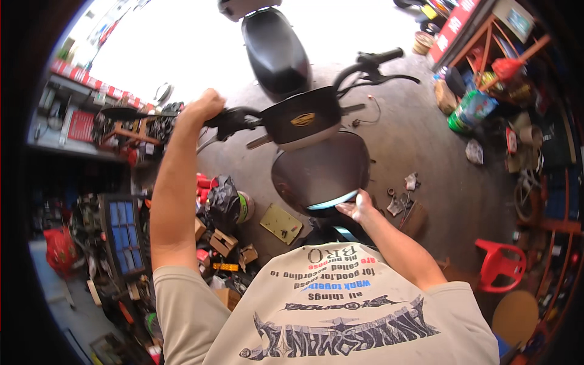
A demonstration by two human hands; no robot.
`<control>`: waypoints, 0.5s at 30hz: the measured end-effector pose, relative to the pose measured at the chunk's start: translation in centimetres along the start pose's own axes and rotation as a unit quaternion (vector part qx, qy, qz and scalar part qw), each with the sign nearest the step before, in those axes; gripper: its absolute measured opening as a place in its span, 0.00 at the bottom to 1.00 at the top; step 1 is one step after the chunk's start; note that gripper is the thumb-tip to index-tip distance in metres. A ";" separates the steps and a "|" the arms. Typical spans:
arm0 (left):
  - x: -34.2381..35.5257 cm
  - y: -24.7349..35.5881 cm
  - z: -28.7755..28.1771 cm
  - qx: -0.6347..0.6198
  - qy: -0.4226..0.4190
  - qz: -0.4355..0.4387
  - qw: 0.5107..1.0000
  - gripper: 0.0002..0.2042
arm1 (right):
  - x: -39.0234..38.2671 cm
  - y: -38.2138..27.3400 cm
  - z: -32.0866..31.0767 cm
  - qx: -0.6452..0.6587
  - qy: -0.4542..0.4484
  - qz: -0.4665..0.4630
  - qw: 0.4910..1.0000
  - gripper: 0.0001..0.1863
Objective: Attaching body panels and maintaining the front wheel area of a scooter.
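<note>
An electric scooter faces me, its dark front panel [319, 167] below the handlebar cover [302, 118]. My left hand [208, 104] is closed around the handlebar grip on the left side, arm stretched forward. A black brake lever [131, 114] sticks out beyond that fist. Low on the panel runs a curved pale-blue strip [333, 200]. At its right end my right hand [359, 205] touches the panel's lower edge, fingers extended and holding nothing I can see. The opposite handlebar grip [387, 56] is untouched. Behind the handlebar is the black seat [277, 55].
Cardboard boxes [224, 242], a black plastic bag [224, 201] and a yellowish plate [281, 224] lie on the left floor. Small parts [398, 204] are scattered to the right. A red plastic chair [502, 266] stands near cluttered shelving at the right.
</note>
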State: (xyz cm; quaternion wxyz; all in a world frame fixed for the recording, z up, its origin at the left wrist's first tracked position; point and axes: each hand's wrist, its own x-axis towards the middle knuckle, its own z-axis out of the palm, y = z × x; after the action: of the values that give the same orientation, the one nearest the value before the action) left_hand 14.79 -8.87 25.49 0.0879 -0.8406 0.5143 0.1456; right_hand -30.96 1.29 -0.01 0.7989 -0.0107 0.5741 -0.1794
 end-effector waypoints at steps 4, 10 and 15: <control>4.8 1.7 1.9 0.032 0.023 0.063 0.997 0.22 | -0.4 -1.0 -1.2 0.006 0.026 -0.020 0.999 0.38; 11.8 -7.6 2.5 0.472 -0.016 0.385 0.793 0.08 | 0.9 0.0 -1.1 0.017 0.000 -0.029 0.999 0.35; 9.5 -11.3 -0.5 0.335 0.001 0.232 0.913 0.09 | -1.3 -0.5 0.0 0.020 -0.031 -0.044 0.998 0.22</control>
State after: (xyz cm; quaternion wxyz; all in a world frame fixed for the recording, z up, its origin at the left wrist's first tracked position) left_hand 28.99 -11.83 22.81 0.3278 -0.6190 0.7134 -0.0203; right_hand -31.48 1.20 1.34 0.8073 -0.0253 0.5446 -0.2259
